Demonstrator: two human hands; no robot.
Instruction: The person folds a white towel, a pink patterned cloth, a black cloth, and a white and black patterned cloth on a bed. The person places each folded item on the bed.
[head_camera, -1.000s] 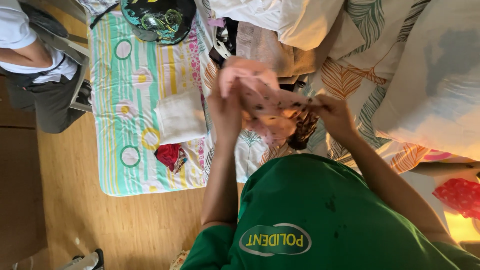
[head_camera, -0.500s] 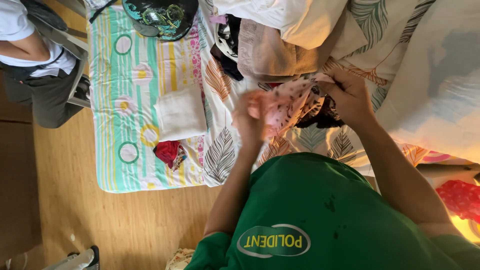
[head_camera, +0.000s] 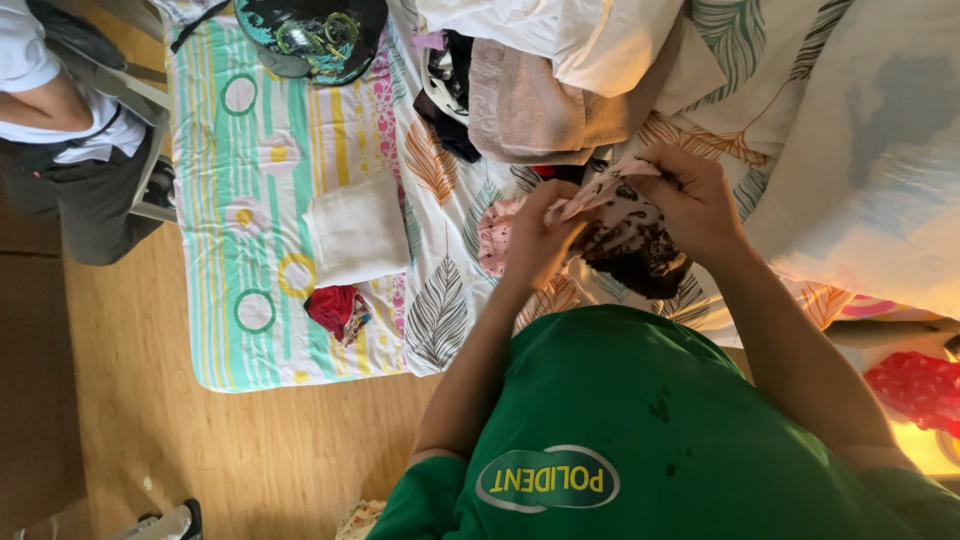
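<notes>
Together, one left hand (head_camera: 535, 240) and one right hand (head_camera: 695, 205) pinch one pink patterned cloth (head_camera: 620, 205); one folded white towel (head_camera: 355, 232) lies left on the bed (head_camera: 440, 300).

A small pink garment (head_camera: 612, 205) with a dark speckled print is bunched up and pinched at both ends, the left hand (head_camera: 535, 240) gripping its near end and the right hand (head_camera: 695, 200) its far end. It is held just above the bed, over a leaf-patterned sheet (head_camera: 440, 300). Beneath it lies a crumpled dark lacy garment (head_camera: 645, 262), touching its underside and partly hidden by the right hand.
</notes>
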